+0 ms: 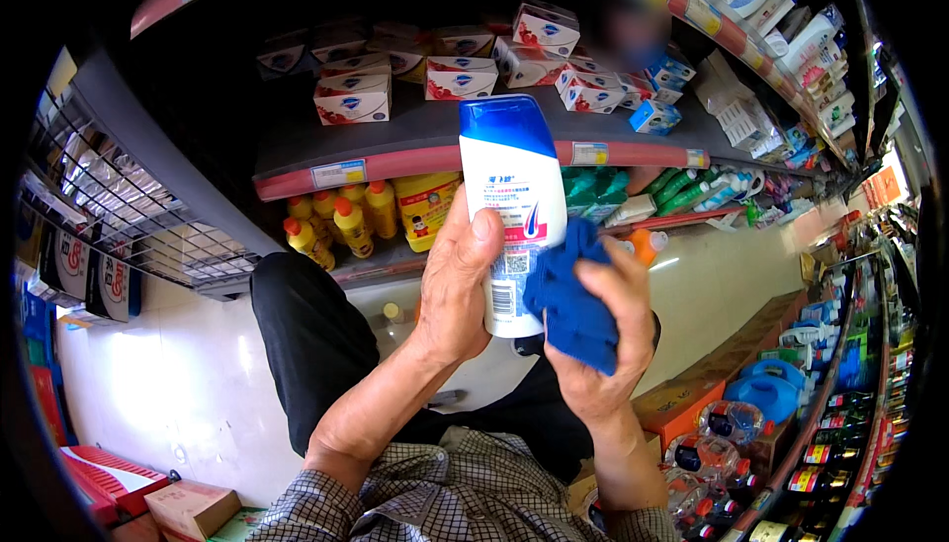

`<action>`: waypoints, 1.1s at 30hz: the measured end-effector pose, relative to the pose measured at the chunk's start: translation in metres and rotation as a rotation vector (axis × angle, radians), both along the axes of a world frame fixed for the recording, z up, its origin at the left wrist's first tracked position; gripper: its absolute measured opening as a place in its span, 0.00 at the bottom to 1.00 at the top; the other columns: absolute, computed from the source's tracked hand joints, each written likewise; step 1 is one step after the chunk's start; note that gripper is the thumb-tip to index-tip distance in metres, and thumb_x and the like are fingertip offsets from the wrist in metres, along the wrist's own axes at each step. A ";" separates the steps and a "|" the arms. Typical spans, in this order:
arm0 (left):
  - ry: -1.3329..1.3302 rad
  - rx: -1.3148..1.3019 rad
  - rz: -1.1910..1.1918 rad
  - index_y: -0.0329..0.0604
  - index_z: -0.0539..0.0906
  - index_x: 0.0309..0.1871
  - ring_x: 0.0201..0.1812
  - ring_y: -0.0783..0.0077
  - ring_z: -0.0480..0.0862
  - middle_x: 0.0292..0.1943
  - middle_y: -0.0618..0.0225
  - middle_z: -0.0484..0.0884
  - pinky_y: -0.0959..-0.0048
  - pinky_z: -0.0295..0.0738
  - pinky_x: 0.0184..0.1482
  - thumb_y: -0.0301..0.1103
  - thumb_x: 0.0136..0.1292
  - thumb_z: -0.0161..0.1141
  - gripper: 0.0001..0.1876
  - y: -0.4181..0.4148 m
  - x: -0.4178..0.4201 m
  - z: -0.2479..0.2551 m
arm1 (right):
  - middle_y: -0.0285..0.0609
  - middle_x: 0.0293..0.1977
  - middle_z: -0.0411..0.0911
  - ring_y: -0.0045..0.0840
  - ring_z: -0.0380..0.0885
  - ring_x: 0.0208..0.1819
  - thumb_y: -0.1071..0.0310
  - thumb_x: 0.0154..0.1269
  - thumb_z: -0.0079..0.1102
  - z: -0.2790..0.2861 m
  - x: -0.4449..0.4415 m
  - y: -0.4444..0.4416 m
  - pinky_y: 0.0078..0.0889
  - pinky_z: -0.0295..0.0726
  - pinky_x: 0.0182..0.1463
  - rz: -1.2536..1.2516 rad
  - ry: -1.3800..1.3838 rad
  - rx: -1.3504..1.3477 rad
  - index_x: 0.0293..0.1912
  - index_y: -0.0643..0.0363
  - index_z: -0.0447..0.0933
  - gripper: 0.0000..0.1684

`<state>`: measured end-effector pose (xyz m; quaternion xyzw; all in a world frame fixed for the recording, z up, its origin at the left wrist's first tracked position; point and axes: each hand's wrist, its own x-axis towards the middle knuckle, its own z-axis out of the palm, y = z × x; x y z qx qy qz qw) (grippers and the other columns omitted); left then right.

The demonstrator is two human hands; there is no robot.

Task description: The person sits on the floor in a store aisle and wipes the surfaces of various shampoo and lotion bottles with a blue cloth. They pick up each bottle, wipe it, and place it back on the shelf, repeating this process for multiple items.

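Observation:
My left hand (458, 282) grips a white shampoo bottle (510, 171) with a blue cap by its left side, thumb across the front. The bottle stands nearly upright before me, its back label facing me with printed text and a barcode. In my right hand (619, 320) is a bunched dark blue cloth (574, 294), which touches the bottle's lower right side. Part of the bottle's right edge is hidden behind the cloth.
Ahead, a dark shelf (415, 131) carries several soap boxes (352, 97). Yellow bottles (354, 227) and a yellow jug (426, 205) stand on the lower level. A wire rack (126, 208) is at left. Large clear bottles (704, 453) and a blue jug (764, 390) line the right.

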<state>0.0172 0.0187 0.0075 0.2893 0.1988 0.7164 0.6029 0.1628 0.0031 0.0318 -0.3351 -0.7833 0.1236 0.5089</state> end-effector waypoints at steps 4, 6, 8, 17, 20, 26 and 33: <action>0.007 -0.047 0.021 0.37 0.70 0.67 0.47 0.68 0.89 0.51 0.58 0.85 0.69 0.87 0.49 0.57 0.71 0.60 0.34 0.005 -0.006 -0.001 | 0.54 0.53 0.77 0.43 0.81 0.51 0.66 0.50 0.76 -0.030 0.018 -0.018 0.38 0.77 0.59 0.086 0.035 -0.218 0.56 0.62 0.76 0.32; 0.021 -0.088 0.020 0.37 0.71 0.65 0.42 0.69 0.90 0.48 0.58 0.86 0.71 0.89 0.44 0.60 0.63 0.68 0.39 0.006 -0.005 0.001 | 0.50 0.51 0.78 0.37 0.81 0.49 0.66 0.51 0.75 -0.031 0.027 -0.019 0.36 0.78 0.57 -0.057 0.088 -0.332 0.56 0.62 0.75 0.32; 0.046 -0.132 0.005 0.37 0.72 0.64 0.43 0.68 0.90 0.48 0.58 0.86 0.70 0.88 0.45 0.60 0.64 0.67 0.38 0.003 -0.002 -0.001 | 0.44 0.48 0.76 0.27 0.78 0.47 0.69 0.56 0.72 -0.028 0.028 -0.016 0.31 0.79 0.53 -0.165 0.277 -0.456 0.59 0.62 0.72 0.31; -0.167 -0.120 -0.357 0.36 0.66 0.75 0.52 0.66 0.87 0.54 0.61 0.85 0.67 0.84 0.57 0.59 0.56 0.72 0.50 0.006 0.017 -0.029 | 0.52 0.55 0.76 0.40 0.73 0.61 0.68 0.70 0.62 -0.013 0.009 0.035 0.42 0.70 0.67 -0.160 0.263 -0.392 0.57 0.62 0.76 0.18; -0.184 -0.277 -0.358 0.40 0.76 0.65 0.49 0.64 0.89 0.49 0.62 0.87 0.65 0.86 0.54 0.58 0.58 0.70 0.39 0.002 0.020 -0.028 | 0.51 0.60 0.74 0.46 0.67 0.67 0.61 0.75 0.57 -0.011 0.012 0.039 0.49 0.61 0.73 -0.099 0.128 -0.324 0.57 0.63 0.75 0.19; -0.215 -0.396 -0.344 0.41 0.76 0.62 0.43 0.66 0.89 0.44 0.64 0.87 0.65 0.87 0.48 0.53 0.62 0.66 0.31 0.000 0.030 -0.023 | 0.53 0.58 0.74 0.42 0.71 0.61 0.60 0.71 0.63 0.009 0.027 0.032 0.42 0.69 0.65 -0.186 0.191 -0.253 0.57 0.64 0.74 0.23; 0.131 -0.111 -0.080 0.38 0.71 0.65 0.52 0.60 0.84 0.53 0.56 0.82 0.61 0.80 0.58 0.55 0.63 0.65 0.36 -0.004 0.040 -0.019 | 0.47 0.41 0.78 0.32 0.79 0.35 0.62 0.63 0.74 0.028 0.033 0.019 0.33 0.79 0.38 -0.091 -0.106 -0.188 0.53 0.65 0.73 0.26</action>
